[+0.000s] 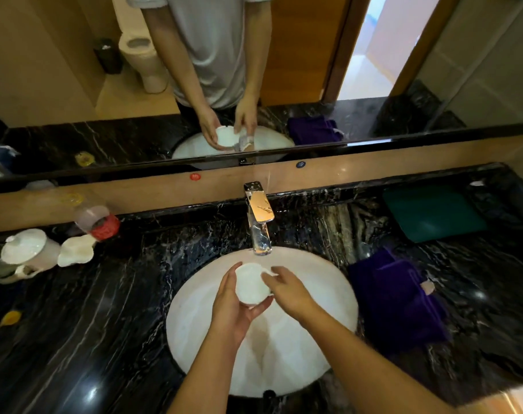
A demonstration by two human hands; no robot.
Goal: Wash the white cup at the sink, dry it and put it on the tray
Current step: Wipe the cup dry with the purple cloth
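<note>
The white cup is held over the white oval sink basin, just below the chrome faucet. My left hand cradles the cup from below and the left, fingers curled round its side. My right hand reaches in from the right, its fingertips touching the cup's rim. A dark green tray lies on the black marble counter at the back right. A purple towel is crumpled on the counter right of the basin.
At the left of the counter stand a white lidded pot, a white dish and a tipped plastic bottle with a red label. A mirror runs behind the faucet.
</note>
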